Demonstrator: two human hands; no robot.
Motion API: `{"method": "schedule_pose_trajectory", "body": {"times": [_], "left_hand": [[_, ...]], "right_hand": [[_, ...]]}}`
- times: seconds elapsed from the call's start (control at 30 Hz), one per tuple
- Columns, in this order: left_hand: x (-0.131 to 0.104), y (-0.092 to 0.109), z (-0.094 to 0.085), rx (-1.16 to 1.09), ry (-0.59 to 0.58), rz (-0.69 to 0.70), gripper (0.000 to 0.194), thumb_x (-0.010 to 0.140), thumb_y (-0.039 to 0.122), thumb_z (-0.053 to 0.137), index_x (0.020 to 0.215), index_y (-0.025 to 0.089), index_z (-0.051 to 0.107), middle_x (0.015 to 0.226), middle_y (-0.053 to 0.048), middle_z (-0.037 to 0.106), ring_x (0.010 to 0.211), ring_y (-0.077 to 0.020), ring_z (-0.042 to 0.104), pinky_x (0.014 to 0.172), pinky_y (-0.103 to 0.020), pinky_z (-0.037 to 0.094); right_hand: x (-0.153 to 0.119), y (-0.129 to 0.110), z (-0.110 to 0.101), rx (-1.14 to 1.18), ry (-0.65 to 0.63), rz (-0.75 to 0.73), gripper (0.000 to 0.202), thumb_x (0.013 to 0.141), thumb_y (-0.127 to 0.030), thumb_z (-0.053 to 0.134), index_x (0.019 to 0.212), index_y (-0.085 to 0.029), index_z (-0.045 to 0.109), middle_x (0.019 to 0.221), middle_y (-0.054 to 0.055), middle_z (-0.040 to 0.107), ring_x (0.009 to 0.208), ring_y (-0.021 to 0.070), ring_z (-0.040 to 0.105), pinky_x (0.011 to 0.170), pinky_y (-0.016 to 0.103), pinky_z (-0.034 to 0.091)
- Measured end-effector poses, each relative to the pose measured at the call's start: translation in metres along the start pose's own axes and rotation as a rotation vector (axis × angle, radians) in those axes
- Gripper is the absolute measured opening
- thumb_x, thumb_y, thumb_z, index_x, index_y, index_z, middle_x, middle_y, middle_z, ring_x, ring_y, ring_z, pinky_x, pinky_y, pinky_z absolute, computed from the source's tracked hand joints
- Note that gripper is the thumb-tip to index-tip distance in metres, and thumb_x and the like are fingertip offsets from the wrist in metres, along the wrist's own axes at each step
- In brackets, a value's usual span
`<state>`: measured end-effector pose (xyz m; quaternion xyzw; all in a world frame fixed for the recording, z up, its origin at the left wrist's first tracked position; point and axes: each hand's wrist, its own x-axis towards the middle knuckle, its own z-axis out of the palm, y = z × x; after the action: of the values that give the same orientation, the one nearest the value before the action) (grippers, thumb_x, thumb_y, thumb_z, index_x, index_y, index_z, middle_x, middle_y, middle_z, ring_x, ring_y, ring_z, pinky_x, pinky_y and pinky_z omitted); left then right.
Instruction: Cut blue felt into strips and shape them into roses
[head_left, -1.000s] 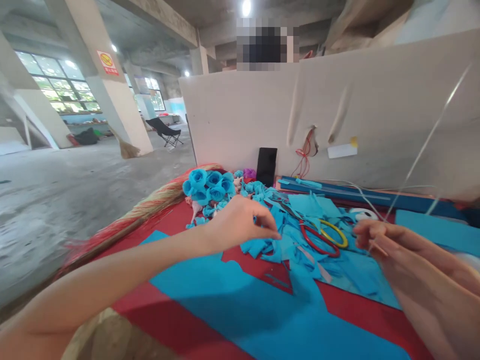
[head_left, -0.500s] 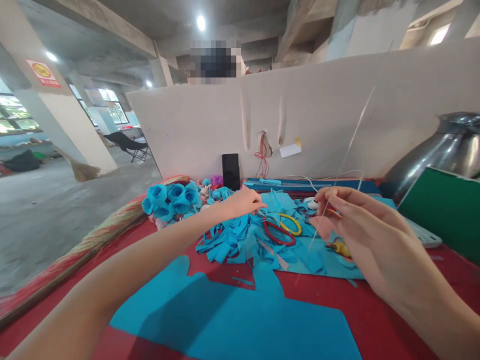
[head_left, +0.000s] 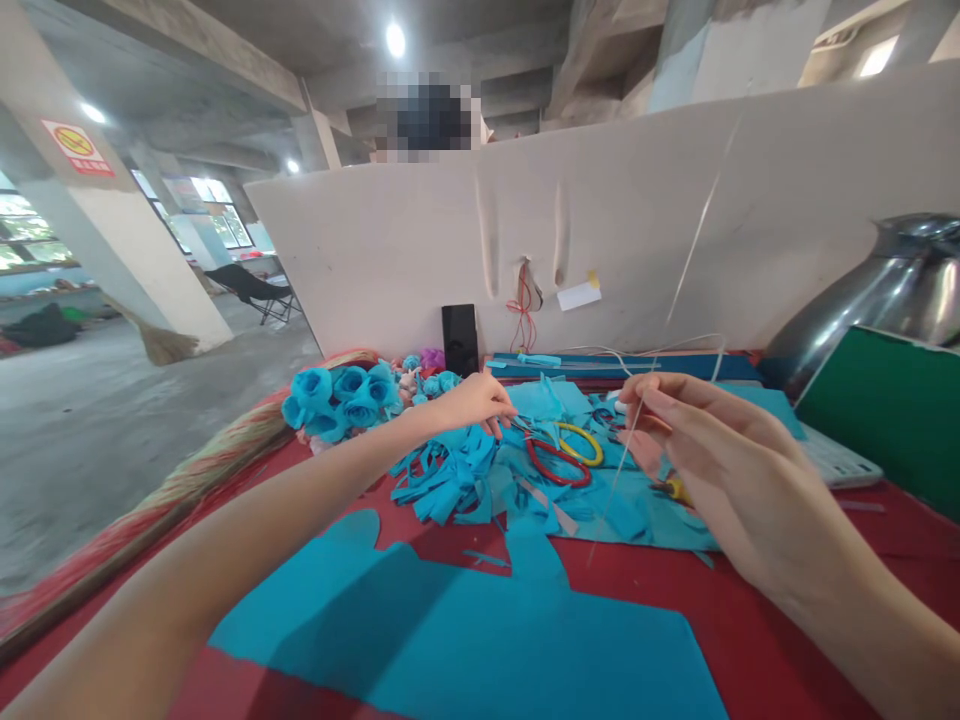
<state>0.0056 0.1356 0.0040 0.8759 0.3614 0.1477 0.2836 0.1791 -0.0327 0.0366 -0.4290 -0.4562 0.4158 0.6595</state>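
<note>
A thin, pale strand point(head_left: 697, 235), straight and slanting, is pinched between the thumb and forefinger of my right hand point(head_left: 720, 450). It runs upward in front of the white board and down past my fingers. My left hand point(head_left: 476, 402) reaches over the heap of blue crepe paper strips point(head_left: 465, 475). Its fingers are bent downward and slightly apart, with nothing visible in them. Just right of those fingers lie scissors with one red and one yellow handle point(head_left: 559, 462), their blades partly hidden by the paper. A yellow-and-black tool point(head_left: 677, 490) shows partly behind my right hand.
Blue paper roses point(head_left: 349, 395) stand at the left. A large blue sheet point(head_left: 480, 640) covers the front of the red table. A phone point(head_left: 460, 338) leans on the white board point(head_left: 375, 240). A steel jug point(head_left: 862, 285) and a green panel point(head_left: 877, 410) are right; a person is behind the board.
My left hand has drawn slightly left, and its fingers now point more downward and spread a little. My right hand still pinches the strand, shifted slightly left in view.
</note>
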Motion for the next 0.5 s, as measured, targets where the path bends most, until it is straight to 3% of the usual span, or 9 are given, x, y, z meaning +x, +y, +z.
{"method": "schedule_pose_trajectory", "body": {"times": [0.17, 0.37, 0.5], "left_hand": [[-0.004, -0.004, 0.001, 0.008, 0.060, -0.007, 0.037, 0.062, 0.045, 0.072, 0.050, 0.013, 0.058, 0.045, -0.002, 0.059, 0.046, -0.0144, 0.058, 0.047, -0.022, 0.042], [-0.009, -0.007, 0.005, -0.006, -0.020, -0.009, 0.042, 0.074, 0.051, 0.057, 0.054, 0.015, 0.058, 0.054, -0.003, 0.064, 0.048, -0.0144, 0.059, 0.047, -0.022, 0.041], [-0.012, -0.006, 0.005, 0.090, 0.098, 0.002, 0.048, 0.071, 0.050, 0.061, 0.040, 0.016, 0.046, 0.038, 0.000, 0.049, 0.041, -0.0132, 0.049, 0.045, -0.024, 0.033]], "right_hand": [[-0.002, 0.001, 0.001, -0.007, -0.006, 0.019, 0.017, 0.070, -0.037, 0.066, 0.075, -0.021, 0.062, 0.082, 0.000, 0.055, 0.081, 0.0142, 0.050, 0.069, 0.024, 0.040], [-0.002, 0.003, 0.001, -0.034, -0.003, 0.005, 0.018, 0.069, -0.038, 0.067, 0.075, -0.022, 0.062, 0.083, 0.000, 0.055, 0.083, 0.0151, 0.050, 0.071, 0.025, 0.039], [-0.002, 0.003, 0.002, -0.048, 0.004, 0.023, 0.019, 0.068, -0.039, 0.067, 0.075, -0.022, 0.062, 0.083, 0.001, 0.055, 0.081, 0.0150, 0.050, 0.068, 0.024, 0.039]]}}
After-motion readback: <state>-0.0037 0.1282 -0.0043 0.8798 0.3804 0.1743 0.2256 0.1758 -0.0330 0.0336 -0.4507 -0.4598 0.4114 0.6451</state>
